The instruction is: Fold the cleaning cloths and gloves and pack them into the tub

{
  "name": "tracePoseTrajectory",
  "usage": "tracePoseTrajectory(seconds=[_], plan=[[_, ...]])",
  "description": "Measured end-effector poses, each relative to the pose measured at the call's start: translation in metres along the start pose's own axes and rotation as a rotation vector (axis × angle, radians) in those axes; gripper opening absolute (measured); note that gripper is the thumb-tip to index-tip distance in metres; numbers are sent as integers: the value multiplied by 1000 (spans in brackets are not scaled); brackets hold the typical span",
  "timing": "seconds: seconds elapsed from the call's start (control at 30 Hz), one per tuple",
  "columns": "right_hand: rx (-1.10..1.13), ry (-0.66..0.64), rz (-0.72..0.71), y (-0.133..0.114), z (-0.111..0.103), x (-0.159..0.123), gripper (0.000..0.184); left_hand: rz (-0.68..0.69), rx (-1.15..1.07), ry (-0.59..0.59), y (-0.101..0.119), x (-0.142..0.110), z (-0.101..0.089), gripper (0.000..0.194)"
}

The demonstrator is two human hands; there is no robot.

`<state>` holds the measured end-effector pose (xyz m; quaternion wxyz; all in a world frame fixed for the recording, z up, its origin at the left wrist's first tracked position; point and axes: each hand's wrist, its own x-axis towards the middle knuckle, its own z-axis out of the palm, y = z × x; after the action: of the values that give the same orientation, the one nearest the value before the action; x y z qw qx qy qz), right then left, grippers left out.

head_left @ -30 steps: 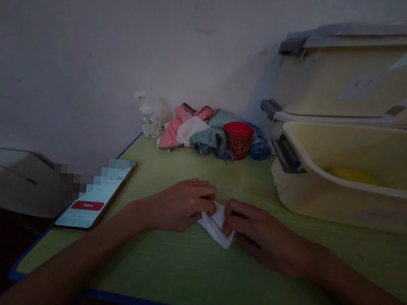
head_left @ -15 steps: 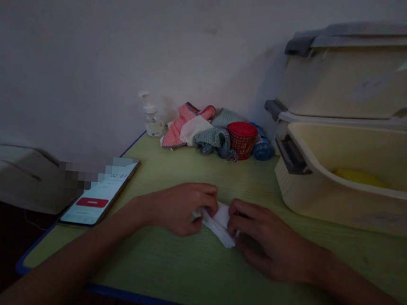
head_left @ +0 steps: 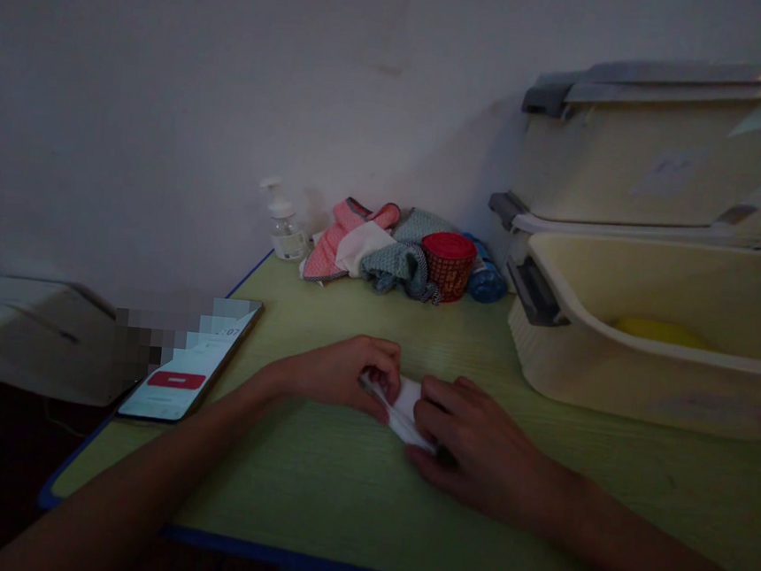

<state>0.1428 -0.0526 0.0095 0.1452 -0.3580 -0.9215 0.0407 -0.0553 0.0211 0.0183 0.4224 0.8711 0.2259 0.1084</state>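
A small folded white cloth [head_left: 406,405] sits between my two hands, just above or on the green table top; its exact kind is hard to make out in the dim light. My left hand [head_left: 350,373] pinches its left end, fingers curled over the top and thumb underneath. Around the right end, my right hand [head_left: 473,449] has its fingers and thumb closed, hiding that part of the fabric.
A lit phone [head_left: 183,375] lies at the table's left edge. Along the wall are a pump bottle [head_left: 288,233], a pink cloth [head_left: 330,250], a grey-green cloth [head_left: 392,264], a red canister [head_left: 447,269] and a blue item [head_left: 486,281]. A cream bin [head_left: 644,389] stands right.
My right hand has shifted a little left, its thumb now closed against the cloth's near end. My left thumb has straightened along the cloth. The view has tilted slightly.
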Motion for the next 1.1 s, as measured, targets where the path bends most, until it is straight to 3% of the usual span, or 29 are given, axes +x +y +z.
tracePoseTrajectory(seconds=[0.13,0.43,0.57,0.7,0.83,0.97,1.1], plan=[[-13,-10,-51,-1,4,-1,4,-6,-2,-5,-1,1,2,12],[-135,-89,-178,-6,1,-1,9,1,175,-78,15,-1,3,16],[-134,-103,-193,-6,-2,-2,10,-38,46,-153,11,-1,0,9],[-68,-94,-160,-1,-1,-4,15,-122,10,-70,6,2,6,20],[-36,-118,-98,3,-2,-3,17,-135,157,4,9,5,12,24],[-4,-120,-78,5,-4,-2,23,-139,324,3,16,5,13,27],[107,-110,14,7,0,0,26,-126,223,-8,14,4,10,27]])
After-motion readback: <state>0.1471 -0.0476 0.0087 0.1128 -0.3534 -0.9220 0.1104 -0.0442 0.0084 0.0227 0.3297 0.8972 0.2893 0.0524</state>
